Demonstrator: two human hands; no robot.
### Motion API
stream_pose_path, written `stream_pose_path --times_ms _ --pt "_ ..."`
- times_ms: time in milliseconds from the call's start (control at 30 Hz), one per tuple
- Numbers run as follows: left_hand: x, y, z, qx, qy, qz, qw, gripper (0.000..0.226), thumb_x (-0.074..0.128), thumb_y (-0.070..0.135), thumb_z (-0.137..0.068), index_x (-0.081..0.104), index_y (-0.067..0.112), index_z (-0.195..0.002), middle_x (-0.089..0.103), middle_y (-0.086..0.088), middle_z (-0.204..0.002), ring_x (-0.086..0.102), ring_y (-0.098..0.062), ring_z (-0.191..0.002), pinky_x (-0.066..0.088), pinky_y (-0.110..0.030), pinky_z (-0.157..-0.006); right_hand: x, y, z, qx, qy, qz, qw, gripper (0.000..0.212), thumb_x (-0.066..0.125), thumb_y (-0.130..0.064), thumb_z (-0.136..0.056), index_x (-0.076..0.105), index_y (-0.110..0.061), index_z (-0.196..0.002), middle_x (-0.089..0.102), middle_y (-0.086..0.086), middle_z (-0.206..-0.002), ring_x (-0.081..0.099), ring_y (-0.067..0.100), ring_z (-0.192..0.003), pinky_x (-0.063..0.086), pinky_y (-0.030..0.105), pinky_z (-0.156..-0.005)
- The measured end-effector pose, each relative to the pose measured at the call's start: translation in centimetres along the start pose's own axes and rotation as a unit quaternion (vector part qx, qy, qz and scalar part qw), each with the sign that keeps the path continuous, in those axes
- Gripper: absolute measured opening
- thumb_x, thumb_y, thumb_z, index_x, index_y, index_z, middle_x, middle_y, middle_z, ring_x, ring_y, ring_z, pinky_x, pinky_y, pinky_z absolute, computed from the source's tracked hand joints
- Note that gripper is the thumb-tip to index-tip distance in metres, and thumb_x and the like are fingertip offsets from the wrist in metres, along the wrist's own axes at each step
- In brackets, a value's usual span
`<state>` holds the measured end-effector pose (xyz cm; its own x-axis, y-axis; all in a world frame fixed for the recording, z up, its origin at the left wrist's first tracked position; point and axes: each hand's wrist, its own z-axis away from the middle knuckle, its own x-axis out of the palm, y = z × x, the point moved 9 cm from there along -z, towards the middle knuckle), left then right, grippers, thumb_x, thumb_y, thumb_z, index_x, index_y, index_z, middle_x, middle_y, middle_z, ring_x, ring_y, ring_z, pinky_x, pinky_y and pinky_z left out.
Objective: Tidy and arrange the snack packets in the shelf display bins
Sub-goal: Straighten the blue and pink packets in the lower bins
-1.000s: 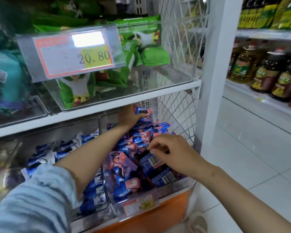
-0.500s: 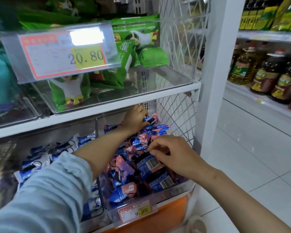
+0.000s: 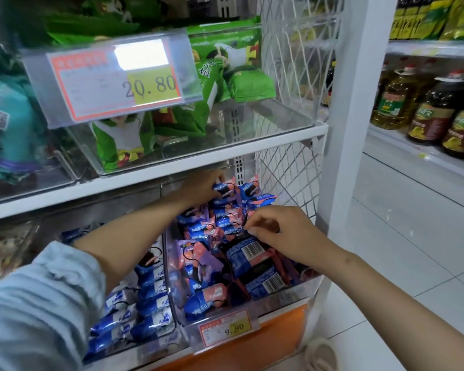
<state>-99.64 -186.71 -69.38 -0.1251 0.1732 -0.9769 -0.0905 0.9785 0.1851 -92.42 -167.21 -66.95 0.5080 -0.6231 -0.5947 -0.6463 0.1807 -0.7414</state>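
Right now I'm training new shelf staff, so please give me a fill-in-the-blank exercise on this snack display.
The bin of pink-and-blue packets carries a price tag reading ____.
The upper bin holds mostly ____ packets.
The hand reaching furthest back in the lower bin is the ____ one.
Missing words: 9.90; green; left.

White shelf board (image 3: 172,170), upper level: clear bin (image 3: 279,116) at right end holding green packets (image 3: 188,121), price tag (image 3: 113,84) reading 20.80 at front edge. Teal bags (image 3: 8,129) toward left end. Lower level: right-end bin (image 3: 279,298) heaped with pink-and-blue packets (image 3: 206,298), small tag (image 3: 228,328) reading 9.90 at front. Just beside it on left, neighbouring bin (image 3: 156,344) of blue-and-white packets (image 3: 145,298). Wire mesh panel (image 3: 292,62) closes right side.
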Motion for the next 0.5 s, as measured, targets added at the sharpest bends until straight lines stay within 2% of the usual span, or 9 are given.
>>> stream_pose_path --times_ms 67,133,233,300,500 --pt "0.0 -0.2 0.0 -0.005 -0.029 -0.001 1.0 0.037 0.071 0.02 -0.08 0.055 0.013 -0.112 0.063 -0.006 -0.112 0.058 -0.022 -0.098 0.038 -0.025 -0.072 0.0 0.2 0.0 0.0 -0.003 0.002 1.0 0.007 0.064 -0.013 -0.088 0.071 -0.013 -0.09 0.068 -0.009 -0.086 0.061 0.002 -0.082 0.043 0.007 -0.07" --pt "0.9 -0.1 0.2 0.006 -0.042 -0.063 0.997 0.029 0.066 0.021 -0.085 0.055 0.014 -0.11 0.063 -0.006 -0.111 0.058 -0.022 -0.098 0.036 -0.026 -0.071 -0.1 0.3 0.0 0.003 -0.004 0.002 1.0 0.007 0.064 -0.013 -0.088 0.071 -0.013 -0.09 0.068 -0.009 -0.086 0.061 0.002 -0.082 0.043 0.007 -0.07" --pt "1.1 0.8 0.3 0.02 0.005 -0.135 0.991 0.015 0.058 0.019 -0.089 0.055 0.012 -0.102 0.06 -0.006 -0.105 0.054 -0.023 -0.095 0.034 -0.03 -0.071 -0.3 0.3 0.0 0.009 0.004 -0.006 1.0 0.007 0.064 -0.012 -0.088 0.071 -0.012 -0.089 0.069 -0.006 -0.086 0.061 0.003 -0.082 0.044 0.007 -0.07" --pt "0.5 1.3 0.2 0.031 0.038 -0.14 0.989 0.011 0.059 0.018 -0.086 0.055 0.013 -0.094 0.056 -0.004 -0.098 0.052 -0.021 -0.093 0.037 -0.032 -0.073 -0.5 0.5 0.0 0.014 0.013 -0.016 1.0 0.007 0.064 -0.012 -0.087 0.071 -0.014 -0.088 0.069 -0.007 -0.086 0.061 0.001 -0.082 0.043 0.006 -0.07" --pt "0.8 1.2 0.2 0.034 0.049 -0.126 0.99 0.015 0.062 0.019 -0.084 0.05 0.012 -0.09 0.044 0.002 -0.089 0.042 -0.017 -0.082 0.028 -0.028 -0.065 -1.3 1.4 0.3 0.023 0.018 0.014 0.999 0.009 0.065 -0.012 -0.087 0.069 -0.019 -0.085 0.062 -0.022 -0.079 0.059 -0.006 -0.077 0.041 0.005 -0.068"
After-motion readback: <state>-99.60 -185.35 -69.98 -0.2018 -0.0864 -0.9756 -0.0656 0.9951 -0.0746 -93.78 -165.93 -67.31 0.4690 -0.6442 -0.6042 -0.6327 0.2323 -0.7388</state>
